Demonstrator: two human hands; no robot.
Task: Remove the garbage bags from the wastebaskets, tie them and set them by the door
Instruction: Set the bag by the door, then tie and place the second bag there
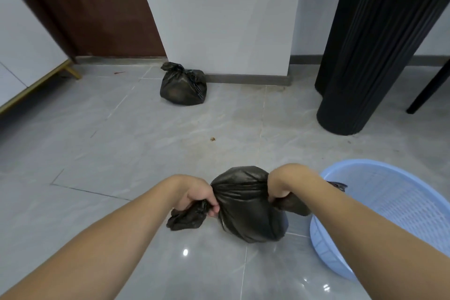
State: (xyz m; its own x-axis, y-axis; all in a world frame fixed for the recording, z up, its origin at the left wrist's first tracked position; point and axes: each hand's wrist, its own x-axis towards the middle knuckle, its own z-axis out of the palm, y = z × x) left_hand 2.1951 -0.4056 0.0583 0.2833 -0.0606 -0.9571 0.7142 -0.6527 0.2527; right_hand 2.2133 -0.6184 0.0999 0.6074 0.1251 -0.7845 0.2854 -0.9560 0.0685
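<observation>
My left hand grips one gathered corner of the black garbage bag, fingers curled tight round the twisted plastic; the loose end hangs out below my fist. My right hand grips the opposite corner, fingers wrapped round it, though my wrist hides most of them. The two corners are pulled apart across the top of the bag. The bag sits on the grey tiled floor, directly in front of me, just beside the blue wastebasket, which lies to my right with its perforated wall showing. A second garbage bag, already knotted, rests on the floor against the white wall corner, near the brown door. A black ribbed column stands at right, well apart from both bags. A small brown scrap, possibly debris, lies on the tiles between the bags.
</observation>
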